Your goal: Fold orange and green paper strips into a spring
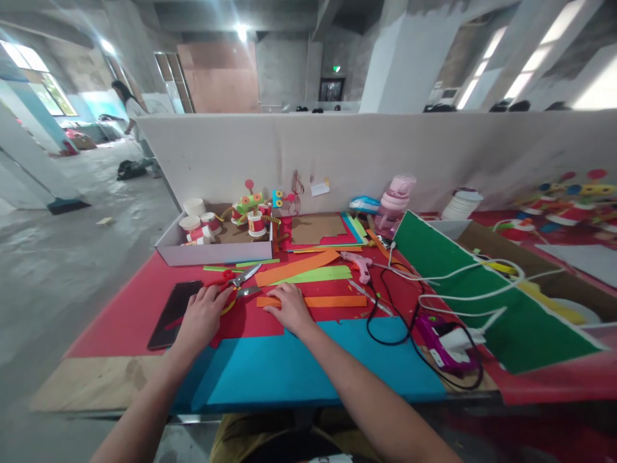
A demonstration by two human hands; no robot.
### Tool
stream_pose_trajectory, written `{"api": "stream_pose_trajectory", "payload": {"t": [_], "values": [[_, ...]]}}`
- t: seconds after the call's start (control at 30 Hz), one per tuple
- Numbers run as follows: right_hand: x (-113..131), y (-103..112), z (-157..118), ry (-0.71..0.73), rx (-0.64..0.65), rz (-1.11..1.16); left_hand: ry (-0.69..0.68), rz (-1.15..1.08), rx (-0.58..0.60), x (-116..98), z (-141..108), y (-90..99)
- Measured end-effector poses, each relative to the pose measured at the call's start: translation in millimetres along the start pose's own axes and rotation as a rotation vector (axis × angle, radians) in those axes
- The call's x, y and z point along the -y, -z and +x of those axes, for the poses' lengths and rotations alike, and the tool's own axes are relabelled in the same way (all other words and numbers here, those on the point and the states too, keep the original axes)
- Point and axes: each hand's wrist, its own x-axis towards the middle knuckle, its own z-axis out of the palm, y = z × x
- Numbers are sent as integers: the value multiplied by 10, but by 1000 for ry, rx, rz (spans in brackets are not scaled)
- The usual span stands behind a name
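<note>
Straight ahead on the red-covered worktop (120, 321), just past the fingertips of the left hand (202, 316): red-handled scissors (238, 278), handles toward that hand, blades slanting away to the upper right. Touching or only beside the handles, hard to say; no finger visibly through a loop. Left hand released, palm down, fingers loosely spread, grasping nothing that shows. Beside it on the outer side, just left of the wrist, a dark phone (172, 314) lying flat. Right hand (289, 308) also unclenched, palm down, pressing the near left end of an orange paper strip (328, 301). Long axis of that strip across the view, left to right, running out from under the fingers toward the right and ending short of the black cable (380, 334). So: scissors nearer the left hand, strip pinned under the right, the two well within one reach of each other, blade tips aimed above the strip's left end rather than at it. Under both palms a red sheet (250, 321) overlapping a blue sheet (313, 370) at the near edge. Farther back, parallel-ish to the strip, a longer orange strip (296, 267) and a light green strip (321, 274). Off to the right, apart from both hands, a purple glue gun (441, 344).
</note>
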Motion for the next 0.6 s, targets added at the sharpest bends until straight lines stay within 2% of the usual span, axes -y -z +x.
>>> {"api": "stream_pose_trajectory", "payload": {"t": [0.2, 0.47, 0.6], "values": [[-43, 16, -2, -14, -23, 63, -49, -95, -11, -19, -62, -45], [-40, 4, -2, -8, 5, 28, -1, -53, 32, -4, -162, 73], [-28, 15, -8, -18, 4, 34, -36, -78, 48, 14, -164, 85]]}}
